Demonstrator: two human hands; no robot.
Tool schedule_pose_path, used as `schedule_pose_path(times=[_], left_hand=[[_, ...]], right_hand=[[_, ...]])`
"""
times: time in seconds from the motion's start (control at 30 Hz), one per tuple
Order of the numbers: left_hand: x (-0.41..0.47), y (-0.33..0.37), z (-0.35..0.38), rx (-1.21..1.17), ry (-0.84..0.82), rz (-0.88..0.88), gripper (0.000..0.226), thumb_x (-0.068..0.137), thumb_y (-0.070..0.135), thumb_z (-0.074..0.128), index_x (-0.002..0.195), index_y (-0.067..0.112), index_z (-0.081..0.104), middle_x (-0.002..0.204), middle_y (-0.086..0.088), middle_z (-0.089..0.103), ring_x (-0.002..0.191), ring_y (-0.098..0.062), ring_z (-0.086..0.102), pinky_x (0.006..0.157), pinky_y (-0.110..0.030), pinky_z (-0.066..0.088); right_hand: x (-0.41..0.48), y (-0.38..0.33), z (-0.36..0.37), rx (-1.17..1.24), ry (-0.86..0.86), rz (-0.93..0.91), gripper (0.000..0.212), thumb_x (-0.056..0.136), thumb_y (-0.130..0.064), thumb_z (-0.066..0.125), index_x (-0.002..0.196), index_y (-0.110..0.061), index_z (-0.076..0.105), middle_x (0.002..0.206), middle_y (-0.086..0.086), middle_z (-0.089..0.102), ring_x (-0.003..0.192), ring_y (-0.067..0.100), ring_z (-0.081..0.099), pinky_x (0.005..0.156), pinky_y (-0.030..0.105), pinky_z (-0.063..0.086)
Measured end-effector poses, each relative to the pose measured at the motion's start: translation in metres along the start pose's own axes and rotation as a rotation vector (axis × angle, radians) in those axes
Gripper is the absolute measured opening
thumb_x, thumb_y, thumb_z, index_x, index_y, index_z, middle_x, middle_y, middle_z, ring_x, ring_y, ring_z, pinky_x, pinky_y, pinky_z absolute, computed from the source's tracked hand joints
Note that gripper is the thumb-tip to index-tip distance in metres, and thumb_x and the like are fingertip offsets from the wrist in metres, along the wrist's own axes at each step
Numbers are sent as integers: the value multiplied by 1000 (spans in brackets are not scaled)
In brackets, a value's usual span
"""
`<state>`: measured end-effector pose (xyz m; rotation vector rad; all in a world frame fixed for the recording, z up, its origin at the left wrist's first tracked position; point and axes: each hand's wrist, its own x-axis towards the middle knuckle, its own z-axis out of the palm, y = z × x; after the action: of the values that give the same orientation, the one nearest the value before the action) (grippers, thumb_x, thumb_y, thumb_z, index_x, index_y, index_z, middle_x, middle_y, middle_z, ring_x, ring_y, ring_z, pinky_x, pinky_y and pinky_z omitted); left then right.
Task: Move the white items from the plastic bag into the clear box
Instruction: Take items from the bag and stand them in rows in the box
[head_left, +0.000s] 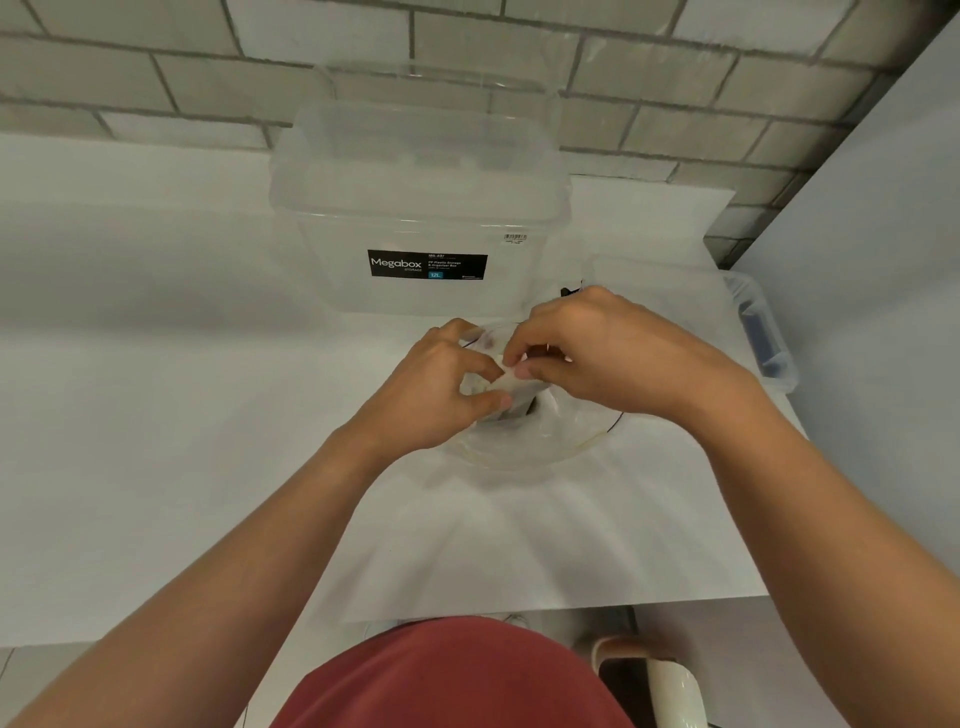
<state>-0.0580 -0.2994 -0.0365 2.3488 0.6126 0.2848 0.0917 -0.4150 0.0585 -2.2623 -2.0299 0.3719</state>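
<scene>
Both hands, left hand (441, 384) and right hand (587, 353), pinch the plastic bag (519, 441) just in front of the clear box (415, 208).

The clear box (415, 218) stands upright at the far centre, see-through, with a black label on its near wall. Just near of it the plastic bag (524, 441) lies crumpled and transparent, its top gripped by the left hand (441, 384). At its mouth the right hand (608, 353) pinches a small white item (496, 383).
</scene>
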Motion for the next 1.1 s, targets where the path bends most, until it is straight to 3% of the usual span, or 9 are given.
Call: schedule_pose_path(times=[0.1, 0.2, 0.37, 0.53, 0.67, 0.77, 0.9, 1.0, 1.1], left_hand=[[1, 1, 4, -252, 110, -80, 14, 78, 39, 81, 88, 29, 79, 126, 11, 57, 115, 0, 53, 95, -16, 40], [0, 4, 10, -451, 143, -126, 15, 76, 36, 83, 90, 29, 80, 120, 16, 60, 112, 9, 54, 89, -5, 39], [4, 6, 13, -396, 70, -82, 21, 74, 40, 84, 94, 34, 79, 124, 16, 57, 117, 5, 52, 98, -18, 40], [8, 8, 15, -370, 75, -98, 17, 77, 38, 82, 91, 29, 81, 127, 14, 56, 120, 4, 51, 99, -20, 39], [10, 13, 13, -297, 57, -46, 22, 76, 37, 83, 95, 43, 75, 123, 16, 56, 108, 12, 51, 91, -6, 37], [10, 14, 10, -231, 73, -24, 44, 76, 36, 83, 116, 45, 67, 117, 21, 56, 93, 0, 56, 79, -4, 39], [7, 9, 5, -184, 165, -13, 46, 82, 25, 78, 122, 43, 63, 112, 24, 58, 88, 2, 54, 74, -1, 35], [7, 5, 1, -151, 206, -24, 47, 83, 18, 77, 122, 41, 63, 112, 22, 59, 88, -2, 55, 74, -1, 35], [8, 4, -4, -138, 234, -48, 49, 83, 15, 77, 121, 42, 63, 110, 20, 60, 87, -6, 55, 74, -3, 36]], right_hand=[[-4, 13, -9, 158, 89, 60, 31, 93, -42, 68, 123, -36, 67, 102, -18, 68, 85, 0, 64, 82, 25, 53], [-8, 22, -13, 185, 141, 65, 14, 94, -34, 68, 107, -33, 75, 90, -19, 71, 83, 0, 66, 80, 28, 55], [-7, 25, -7, 141, 117, 50, 9, 94, -29, 66, 94, -32, 74, 85, -18, 71, 83, 1, 65, 78, 36, 56], [-11, 30, -6, 178, 140, 58, 16, 94, -32, 67, 108, -33, 73, 91, -19, 68, 82, 2, 65, 78, 29, 54], [-14, 35, -10, 146, 111, 41, 11, 94, -27, 68, 100, -32, 76, 86, -18, 71, 81, -1, 63, 76, 26, 54], [-22, 54, -22, 176, 236, 123, 7, 93, -29, 70, 94, -32, 77, 79, -21, 71, 78, -1, 66, 72, 19, 52], [-30, 101, -25, 297, 525, 343, 4, 89, -33, 74, 88, -30, 77, 69, -23, 66, 71, 0, 67, 61, 10, 40], [-19, 138, -9, 284, 591, 455, 5, 88, -35, 75, 85, -31, 77, 73, -20, 68, 78, 4, 67, 71, 20, 49], [0, 169, 18, 233, 401, 530, 3, 86, -36, 75, 85, -34, 78, 80, -17, 70, 92, 13, 66, 80, 32, 55]])
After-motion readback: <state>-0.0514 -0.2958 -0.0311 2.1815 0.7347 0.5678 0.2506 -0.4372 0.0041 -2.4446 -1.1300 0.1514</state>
